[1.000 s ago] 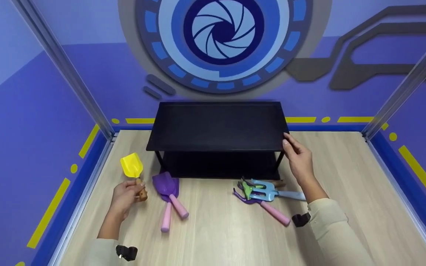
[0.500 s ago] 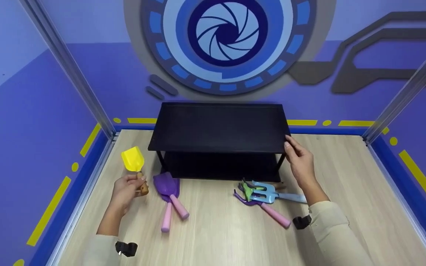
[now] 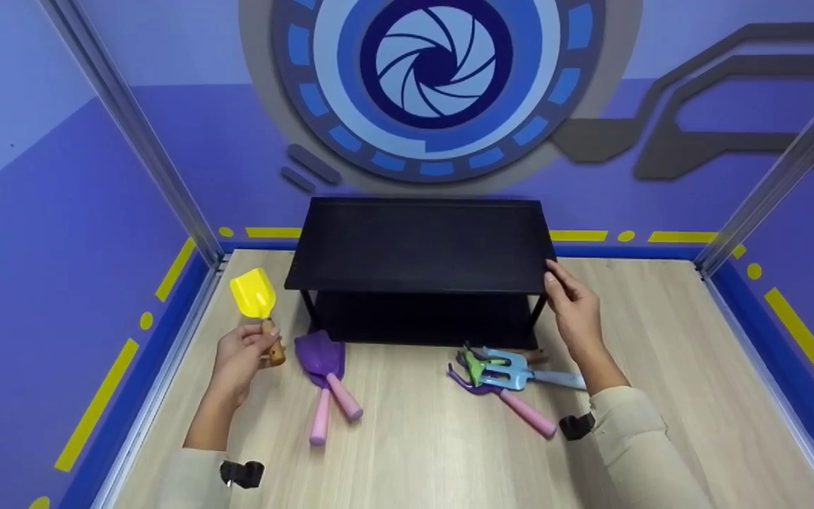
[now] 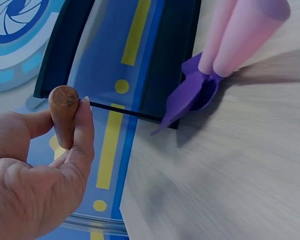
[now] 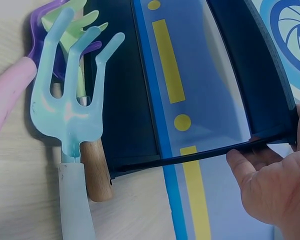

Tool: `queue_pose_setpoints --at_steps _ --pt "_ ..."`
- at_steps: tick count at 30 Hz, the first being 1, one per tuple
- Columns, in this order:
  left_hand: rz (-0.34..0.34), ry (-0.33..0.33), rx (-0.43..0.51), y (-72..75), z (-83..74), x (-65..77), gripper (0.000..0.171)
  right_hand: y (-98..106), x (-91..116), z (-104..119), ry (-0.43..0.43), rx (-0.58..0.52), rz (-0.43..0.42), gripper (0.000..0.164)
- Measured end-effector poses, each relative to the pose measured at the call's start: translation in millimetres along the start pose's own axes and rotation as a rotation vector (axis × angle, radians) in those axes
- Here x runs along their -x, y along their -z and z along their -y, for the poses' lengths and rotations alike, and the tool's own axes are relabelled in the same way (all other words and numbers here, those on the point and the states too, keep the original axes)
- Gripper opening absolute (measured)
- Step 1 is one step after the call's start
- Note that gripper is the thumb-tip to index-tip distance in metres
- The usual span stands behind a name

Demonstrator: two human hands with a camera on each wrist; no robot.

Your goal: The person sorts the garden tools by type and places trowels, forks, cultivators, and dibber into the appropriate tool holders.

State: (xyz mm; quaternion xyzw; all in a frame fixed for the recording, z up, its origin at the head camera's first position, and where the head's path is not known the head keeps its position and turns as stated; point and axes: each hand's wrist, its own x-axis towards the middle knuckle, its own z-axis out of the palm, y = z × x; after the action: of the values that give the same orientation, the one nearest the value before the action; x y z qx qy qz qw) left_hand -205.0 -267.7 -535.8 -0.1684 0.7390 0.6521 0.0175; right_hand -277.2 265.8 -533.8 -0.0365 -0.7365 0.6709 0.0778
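The left hand (image 3: 236, 362) pinches the yellow scoop (image 3: 253, 293) by its wooden handle, off the table (image 3: 407, 445) and left of the rack (image 3: 421, 244). The right hand (image 3: 576, 309) grips the rack's right side between thumb and fingers. The step in hand looks like holding up the scoop with the rack steadied; the next move seems to call for a firm pinch and clearance from the purple scoops (image 3: 319, 357) by the rack's front left corner
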Motion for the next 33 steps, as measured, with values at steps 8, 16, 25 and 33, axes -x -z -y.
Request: queue_pose_setpoints --at_steps 8,16,25,33 --pt "-0.009 -0.002 0.044 -0.3 -10.0 -1.3 0.039 2 -1 -1 0.012 0.01 0.018 0.053" --pt "-0.025 -0.021 0.036 -4.7 -27.2 -3.5 0.038 3 -2 -1 0.008 0.004 0.008 0.052" --pt "-0.006 -0.052 0.023 -9.5 -42.8 -5.2 0.04 3 -1 0 0.008 0.014 0.003 0.051" --pt "0.004 -0.066 0.041 -13.6 -50.5 -4.9 0.04 1 0 -2 0.014 0.035 0.013 0.052"
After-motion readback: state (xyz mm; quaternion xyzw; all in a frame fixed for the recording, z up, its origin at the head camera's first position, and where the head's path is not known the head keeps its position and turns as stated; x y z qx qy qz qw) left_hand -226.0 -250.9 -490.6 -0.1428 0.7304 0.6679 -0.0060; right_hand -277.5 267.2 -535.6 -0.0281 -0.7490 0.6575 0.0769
